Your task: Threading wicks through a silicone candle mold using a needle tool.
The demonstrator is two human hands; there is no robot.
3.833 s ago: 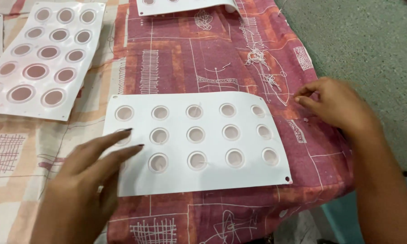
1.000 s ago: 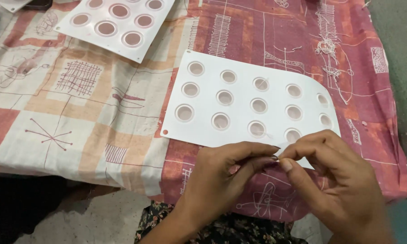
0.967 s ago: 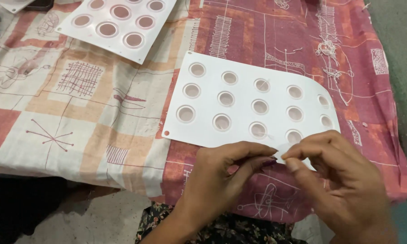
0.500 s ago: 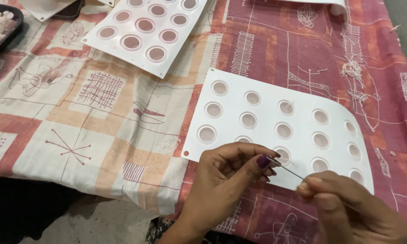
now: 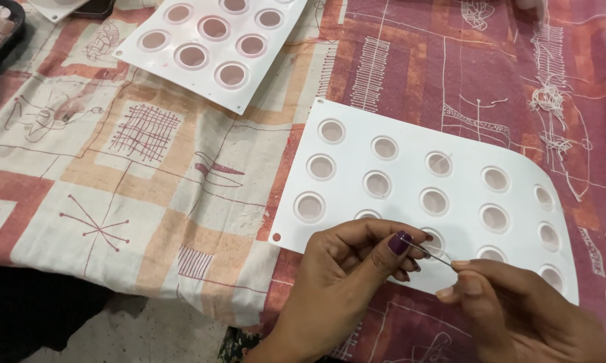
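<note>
Patterned cloth [image 5: 148,175] covers the bench under my hands. Nearest me, my left hand [image 5: 347,269] and right hand [image 5: 511,309] each pinch an end of a thin thread [image 5: 429,251], stretched between them over the white mould tray [image 5: 357,171]. Farther off lies a second tray [image 5: 209,40], cut off at the frame's top edge.

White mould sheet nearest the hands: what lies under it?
The white mould sheet lies on a patterned cloth that shows all around it. The left hand and right hand cover its near edge.
</note>
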